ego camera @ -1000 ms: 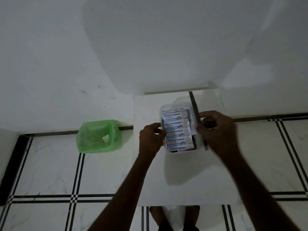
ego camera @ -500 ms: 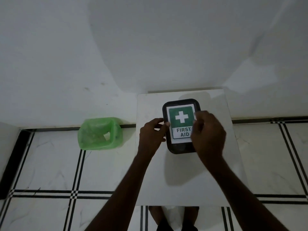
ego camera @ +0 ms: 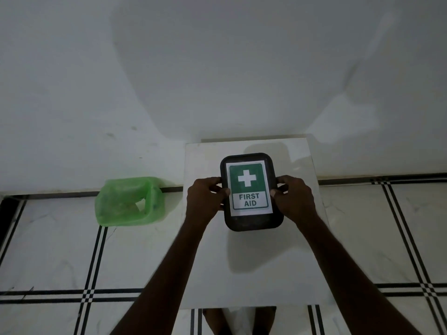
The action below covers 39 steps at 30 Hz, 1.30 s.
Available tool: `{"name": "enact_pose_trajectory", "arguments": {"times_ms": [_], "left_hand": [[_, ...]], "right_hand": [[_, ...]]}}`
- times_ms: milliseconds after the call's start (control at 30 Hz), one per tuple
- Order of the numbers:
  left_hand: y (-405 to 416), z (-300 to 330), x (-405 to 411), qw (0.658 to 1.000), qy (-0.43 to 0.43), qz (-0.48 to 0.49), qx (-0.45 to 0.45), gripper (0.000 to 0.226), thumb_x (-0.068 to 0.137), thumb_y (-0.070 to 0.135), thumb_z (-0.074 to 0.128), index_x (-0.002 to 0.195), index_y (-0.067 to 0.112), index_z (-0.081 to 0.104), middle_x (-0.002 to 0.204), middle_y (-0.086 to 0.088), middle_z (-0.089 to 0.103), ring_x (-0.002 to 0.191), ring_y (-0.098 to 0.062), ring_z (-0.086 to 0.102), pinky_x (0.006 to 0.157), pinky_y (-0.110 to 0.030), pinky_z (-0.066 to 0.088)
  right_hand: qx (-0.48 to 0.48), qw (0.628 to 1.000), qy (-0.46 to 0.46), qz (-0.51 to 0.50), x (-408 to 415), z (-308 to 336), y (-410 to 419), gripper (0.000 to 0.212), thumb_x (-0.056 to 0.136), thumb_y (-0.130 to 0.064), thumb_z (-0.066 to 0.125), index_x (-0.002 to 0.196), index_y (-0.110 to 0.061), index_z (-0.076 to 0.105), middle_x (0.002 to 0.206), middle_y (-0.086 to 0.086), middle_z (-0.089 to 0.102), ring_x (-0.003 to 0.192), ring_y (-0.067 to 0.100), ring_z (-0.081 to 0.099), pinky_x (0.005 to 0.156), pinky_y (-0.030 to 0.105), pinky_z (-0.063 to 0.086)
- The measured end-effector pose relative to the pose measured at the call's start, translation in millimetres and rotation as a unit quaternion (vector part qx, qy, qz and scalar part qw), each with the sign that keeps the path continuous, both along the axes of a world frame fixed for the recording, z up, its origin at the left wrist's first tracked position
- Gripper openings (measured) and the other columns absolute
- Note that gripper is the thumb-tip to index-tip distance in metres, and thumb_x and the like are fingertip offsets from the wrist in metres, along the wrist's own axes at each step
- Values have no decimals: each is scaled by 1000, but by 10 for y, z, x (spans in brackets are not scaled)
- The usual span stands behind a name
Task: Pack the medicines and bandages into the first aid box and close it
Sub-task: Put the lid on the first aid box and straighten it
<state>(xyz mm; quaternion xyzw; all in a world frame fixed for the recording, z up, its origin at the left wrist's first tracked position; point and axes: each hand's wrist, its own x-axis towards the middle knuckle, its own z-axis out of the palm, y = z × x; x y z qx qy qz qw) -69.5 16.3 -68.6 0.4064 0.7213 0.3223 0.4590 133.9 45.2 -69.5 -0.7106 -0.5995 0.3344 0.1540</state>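
The first aid box [ego camera: 251,223] sits on a white table [ego camera: 256,267], its black lid on top with a green and white "FIRST AID" label facing up. My left hand [ego camera: 205,199] grips the box's left edge, thumb on the lid. On the opposite side my right hand [ego camera: 296,198] clasps the right edge, thumb pressing the label's margin. The contents are hidden under the lid.
A green plastic container [ego camera: 129,201] lies on its side on the tiled floor, left of the table. A white wall stands right behind the table. Black-striped floor tiles surround the table.
A second ago the box was uncovered and showed bandage packets. The lid then came down over it, and both hands have shifted to clasp its two sides.
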Motion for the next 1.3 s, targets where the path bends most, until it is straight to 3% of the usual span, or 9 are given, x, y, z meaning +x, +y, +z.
{"name": "enact_pose_trajectory", "arguments": {"times_ms": [167,367,533,767,867,967,1100,1233,1300], "left_hand": [[-5,-2,13,1000,18,-16,2,39,87,2,70,125,10,69,97,-16,76,80,-32,76,72,-50,64],[-41,-42,57,999,43,11,23,33,83,6,72,115,13,74,88,-9,77,70,-30,76,73,-47,64],[3,4,46,999,27,22,-12,27,85,3,73,112,4,72,87,-16,77,74,-32,76,73,-49,64],[52,-3,54,998,15,50,-25,25,84,5,75,108,1,71,86,-18,77,75,-31,76,72,-50,64],[-56,-13,64,996,-24,67,-45,30,89,16,72,115,2,69,95,-16,76,83,-29,76,80,-48,63],[-291,-49,60,988,-81,53,-116,42,87,33,74,117,5,66,103,-15,74,94,-29,73,85,-47,62],[-612,-94,110,969,-179,80,-148,44,82,16,80,120,-2,65,99,-23,73,85,-30,74,85,-42,62],[-634,-99,190,960,-205,150,-120,39,81,4,79,115,-9,66,101,-28,72,82,-34,75,70,-30,64],[-633,-84,206,958,-208,157,-123,39,81,3,78,115,-9,65,105,-30,71,85,-36,75,69,-29,64]], "right_hand": [[-20,998,54,-6,69,-14,-44,36,86,-14,68,120,-4,60,111,15,70,91,25,66,81,37,55],[-46,990,124,-52,112,-59,-34,29,86,-14,69,111,-2,60,106,15,69,90,25,66,68,26,52],[-45,991,112,-64,81,-104,0,28,86,-18,69,109,-2,62,105,13,69,88,22,63,81,36,55],[-58,987,129,-82,79,-130,10,27,85,-26,70,103,-7,62,103,12,70,92,27,67,85,46,58],[-116,976,156,-95,142,-128,-104,35,85,-35,69,107,-8,61,105,12,69,93,29,68,81,46,59],[-221,944,219,-108,231,-78,-322,41,84,-33,71,111,-4,60,103,14,69,88,28,70,66,32,61],[-247,902,314,-165,281,-63,-523,37,82,-20,74,104,7,63,97,29,70,81,34,71,66,34,62],[-237,902,306,-192,241,-80,-512,28,81,-16,75,93,6,64,96,31,69,75,33,69,59,31,60],[-240,903,297,-199,213,-80,-498,31,81,-16,75,97,8,63,97,30,69,74,32,68,56,29,59]]}}
